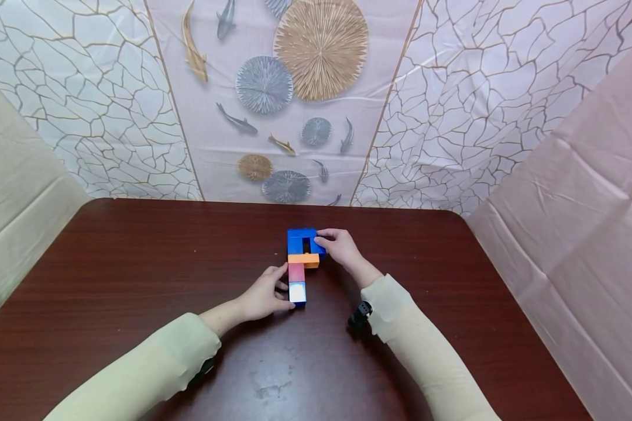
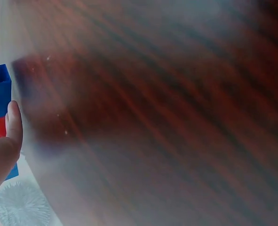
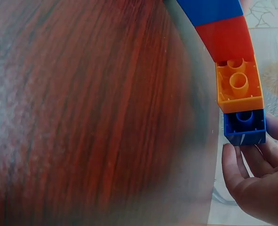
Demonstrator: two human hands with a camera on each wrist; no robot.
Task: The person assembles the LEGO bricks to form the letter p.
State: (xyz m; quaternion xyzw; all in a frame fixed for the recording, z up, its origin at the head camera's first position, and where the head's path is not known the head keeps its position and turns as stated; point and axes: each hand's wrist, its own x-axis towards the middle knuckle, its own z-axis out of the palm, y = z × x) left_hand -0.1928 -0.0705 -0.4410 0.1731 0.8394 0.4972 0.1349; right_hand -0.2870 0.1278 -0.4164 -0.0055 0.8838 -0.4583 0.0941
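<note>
A joined row of toy building bricks lies lengthwise between my hands in the head view. Its near end is a shiny blue brick (image 1: 297, 292), followed by a red brick (image 1: 296, 272) and a crosswise orange brick (image 1: 303, 259). Blue bricks (image 1: 301, 234) form the far end, around a narrow gap. From the left, my left hand (image 1: 260, 297) holds the near part, thumb at the end and forefinger along the side. My right hand (image 1: 342, 248) grips the far blue part from the right. Hollow undersides of the orange brick (image 3: 239, 82) and a blue brick (image 3: 244, 127) show in the right wrist view.
A dark reddish-brown table (image 1: 163, 263) lies beneath both arms. Patterned cloth (image 1: 321, 146) hangs behind its far edge, and plain pale cloth (image 1: 584, 234) flanks the right side. A black band (image 1: 360, 314) sits at the right wrist.
</note>
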